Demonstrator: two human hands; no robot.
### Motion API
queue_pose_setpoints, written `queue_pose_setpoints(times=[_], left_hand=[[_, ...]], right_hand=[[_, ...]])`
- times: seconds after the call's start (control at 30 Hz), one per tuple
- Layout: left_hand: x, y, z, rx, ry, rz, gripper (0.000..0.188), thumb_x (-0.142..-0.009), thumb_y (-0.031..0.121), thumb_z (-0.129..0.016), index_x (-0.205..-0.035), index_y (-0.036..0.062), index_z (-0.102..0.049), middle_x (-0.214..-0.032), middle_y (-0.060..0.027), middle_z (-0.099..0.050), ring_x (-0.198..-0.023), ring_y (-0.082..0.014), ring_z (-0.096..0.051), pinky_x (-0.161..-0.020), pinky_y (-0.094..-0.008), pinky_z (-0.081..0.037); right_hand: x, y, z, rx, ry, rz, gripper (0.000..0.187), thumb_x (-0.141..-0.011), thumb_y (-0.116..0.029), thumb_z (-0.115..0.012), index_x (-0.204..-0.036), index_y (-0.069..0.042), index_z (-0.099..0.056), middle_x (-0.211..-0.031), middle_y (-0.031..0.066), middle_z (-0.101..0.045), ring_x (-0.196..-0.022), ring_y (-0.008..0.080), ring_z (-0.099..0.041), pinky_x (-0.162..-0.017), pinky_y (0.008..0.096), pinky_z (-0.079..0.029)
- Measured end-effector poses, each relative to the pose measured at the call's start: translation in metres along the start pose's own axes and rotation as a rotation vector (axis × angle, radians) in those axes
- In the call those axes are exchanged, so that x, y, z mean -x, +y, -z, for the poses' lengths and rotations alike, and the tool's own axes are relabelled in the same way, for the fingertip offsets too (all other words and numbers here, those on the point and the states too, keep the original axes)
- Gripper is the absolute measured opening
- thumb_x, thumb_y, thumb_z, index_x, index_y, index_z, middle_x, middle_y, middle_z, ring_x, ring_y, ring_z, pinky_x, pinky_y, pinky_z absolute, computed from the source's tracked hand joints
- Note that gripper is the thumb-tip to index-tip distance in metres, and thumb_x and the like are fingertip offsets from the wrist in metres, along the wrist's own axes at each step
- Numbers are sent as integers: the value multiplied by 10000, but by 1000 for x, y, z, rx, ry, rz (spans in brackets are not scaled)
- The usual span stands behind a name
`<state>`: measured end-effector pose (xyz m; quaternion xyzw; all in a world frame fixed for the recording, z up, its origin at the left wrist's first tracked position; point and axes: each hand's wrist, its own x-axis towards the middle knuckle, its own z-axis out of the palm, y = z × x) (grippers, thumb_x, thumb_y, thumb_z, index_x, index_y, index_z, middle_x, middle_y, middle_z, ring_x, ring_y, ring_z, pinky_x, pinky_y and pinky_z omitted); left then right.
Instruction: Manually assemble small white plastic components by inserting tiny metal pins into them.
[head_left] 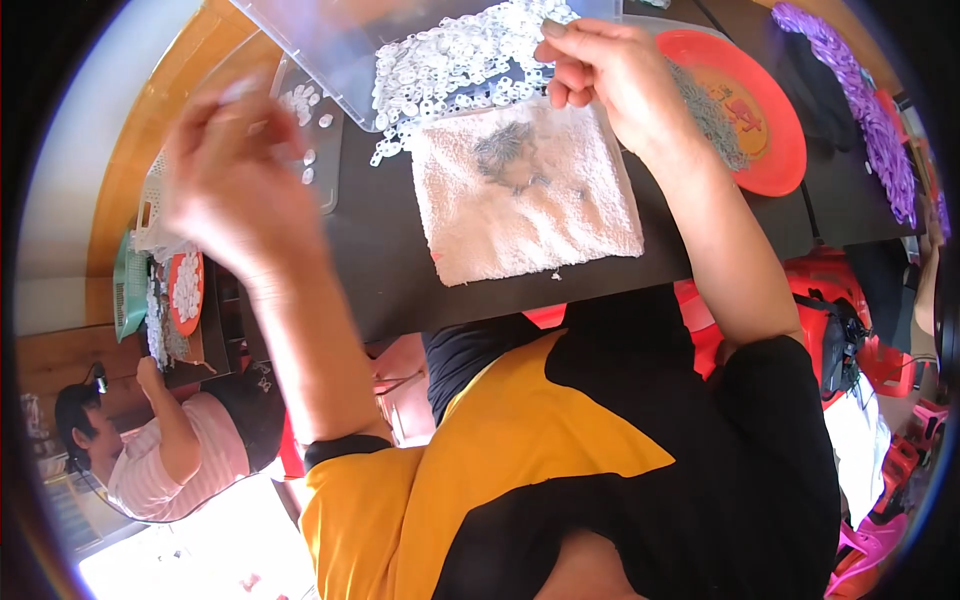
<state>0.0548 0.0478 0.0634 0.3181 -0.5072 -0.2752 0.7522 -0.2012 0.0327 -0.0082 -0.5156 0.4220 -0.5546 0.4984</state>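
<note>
My left hand (235,180) is smeared by motion above the table's left side; something whitish shows at its fingertips, and its grip is unclear. Close by lies a clear tray (328,185) with several small white rounded pieces (300,100). My right hand (625,85) is at the right edge of a heap of small white plastic pieces with holes (440,75). Its thumb and forefinger are pinched together, and what they hold is too small to make out. Below the heap a pale pink towel (520,225) lies flat, with a small pile of thin grey pieces (503,150) on it.
A clear plastic bin (325,65) lies behind the heap. To the right, a red plate (785,130) bears grey pieces (715,125). A purple bundle (850,90) lies farther right. Another person (180,440) works at the left, beside a green basket (128,285). Red stools (890,370) stand at the right.
</note>
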Motion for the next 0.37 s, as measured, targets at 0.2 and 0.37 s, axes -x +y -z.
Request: queue_pose_setpoints(times=[0.2, 0.37], left_hand=[[-77, 34, 73, -1000, 0, -80, 229, -776, 49, -731, -997, 1, -704, -714, -38, -626, -579, -100, -547, -518, -236, -420], [-12, 63, 28, -922, -471, 6, 240, -754, 87, -720, -994, 79, -727, -832, -39, -666, -768, -133, -606, -709, -266, -481]], right_hand=[[4, -25, -25, -242, -2, -87, 223, -911, -174, -612, -772, 1, -614, -565, 26, -528, -502, 151, -542, -489, 270, -410], [7, -17, -4, -182, 48, -37, 244, -920, -183, -602, -745, -14, -604, -558, 19, -514, -478, 136, -516, -485, 264, -415]])
